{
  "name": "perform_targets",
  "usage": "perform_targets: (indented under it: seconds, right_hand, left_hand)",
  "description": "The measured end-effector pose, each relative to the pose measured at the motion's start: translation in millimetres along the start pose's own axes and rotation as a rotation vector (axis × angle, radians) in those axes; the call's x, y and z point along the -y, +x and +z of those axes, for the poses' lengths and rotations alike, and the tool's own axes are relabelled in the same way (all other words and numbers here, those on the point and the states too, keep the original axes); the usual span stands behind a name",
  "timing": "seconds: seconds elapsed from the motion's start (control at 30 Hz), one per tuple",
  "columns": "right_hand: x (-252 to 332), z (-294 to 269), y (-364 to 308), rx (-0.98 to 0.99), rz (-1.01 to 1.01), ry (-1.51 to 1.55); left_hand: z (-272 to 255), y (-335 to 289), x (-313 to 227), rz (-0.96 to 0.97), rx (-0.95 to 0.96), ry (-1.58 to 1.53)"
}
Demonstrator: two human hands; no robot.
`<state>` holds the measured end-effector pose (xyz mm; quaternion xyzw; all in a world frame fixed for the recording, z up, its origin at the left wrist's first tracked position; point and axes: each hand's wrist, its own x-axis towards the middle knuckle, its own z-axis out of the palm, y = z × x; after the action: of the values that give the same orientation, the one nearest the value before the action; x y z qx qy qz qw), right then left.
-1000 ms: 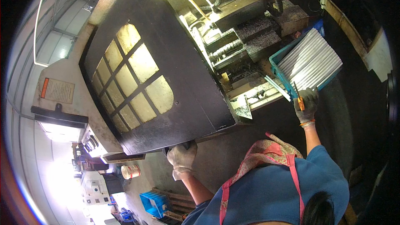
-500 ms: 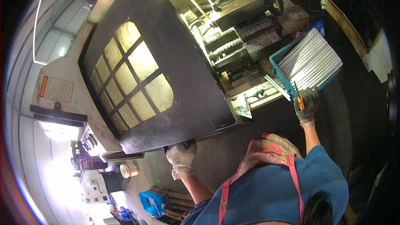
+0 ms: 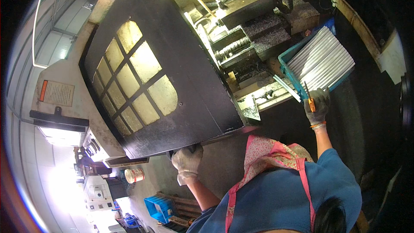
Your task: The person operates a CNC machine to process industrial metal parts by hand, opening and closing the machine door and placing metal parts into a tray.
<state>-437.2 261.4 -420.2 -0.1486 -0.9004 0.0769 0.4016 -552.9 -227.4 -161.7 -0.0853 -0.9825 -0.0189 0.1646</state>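
Observation:
My gloved left hand is closed on the dark handle at the lower edge of the machine's sliding door; the handle is mostly hidden behind the fingers. The door is black with a barred yellowish window. On the right, my gloved right hand grips a slim hand tool with an orange handle and a thin dark tip pointing away from me; its exact kind cannot be made out. Just beyond that hand stands a teal crate filled with pale rods.
Right of the door, the machine's interior shows chip-covered slides and a lit hose. Two loose rods lean at the crate's near left side. At lower left are a blue crate, a wooden pallet and a white bucket.
My apron's front has come up against the door's lower edge. The door appears slightly further left in the picture. Both hands keep nearly the same places and grips.

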Motion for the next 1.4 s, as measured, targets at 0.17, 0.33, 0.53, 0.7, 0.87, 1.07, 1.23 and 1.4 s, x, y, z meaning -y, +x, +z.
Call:
perform_targets:
  seconds: [0.17,0.33,0.53,0.7,0.87,1.07,1.23,1.4]
  right_hand:
    - [4,-4,5,0.020,-0.017,0.020]
    - [16,-15,21,-0.108,-0.055,-0.001]
    - [21,-22,29,-0.090,-0.027,-0.003]
    - [21,-28,30,-0.050,0.003,0.045]
    - [22,-24,32,-0.094,-0.025,0.005]
    - [20,-22,28,-0.104,-0.036,0.004]
    - [20,-18,27,-0.117,-0.037,0.008]
    - [19,-20,26,-0.119,-0.016,0.014]
  left_hand:
    - [-3,-1,-3,-0.024,0.039,0.013]
    - [0,-1,-2,-0.032,0.009,-0.011]
    - [2,-1,1,-0.029,0.044,0.021]
    - [1,-1,-1,0.012,0.013,0.047]
    - [-1,1,-3,-0.039,0.051,0.023]
    - [1,-1,-1,-0.006,0.018,0.039]
    - [5,-1,2,-0.037,0.066,0.091]
    - [0,-1,-1,0.014,0.003,0.019]
